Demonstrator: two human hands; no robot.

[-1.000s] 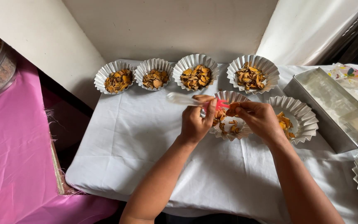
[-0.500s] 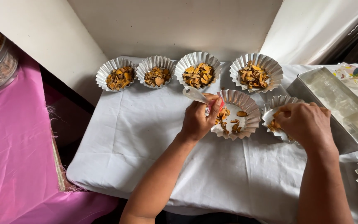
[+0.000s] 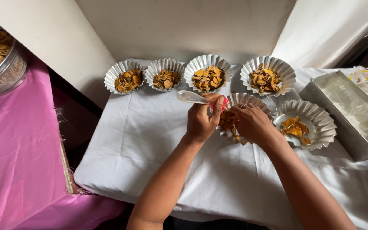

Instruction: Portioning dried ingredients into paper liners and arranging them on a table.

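A: My left hand [image 3: 201, 121] grips the brush [image 3: 201, 99], clear handle toward ten o'clock, red bristles at the fluted paper cup [image 3: 248, 101] mid-surface.

B: And the right hand [image 3: 252, 123]?

A: Back from the cup at three o'clock [image 3: 318, 127], fingers now pinching orange flaky pieces [image 3: 227, 121]. Four filled cups [image 3: 207, 76] line twelve o'clock.

The scene is evenly lit by soft daylight; faint shadows are cast on the white worktop [image 3: 150, 140], and edges are bent by wide-angle distortion.
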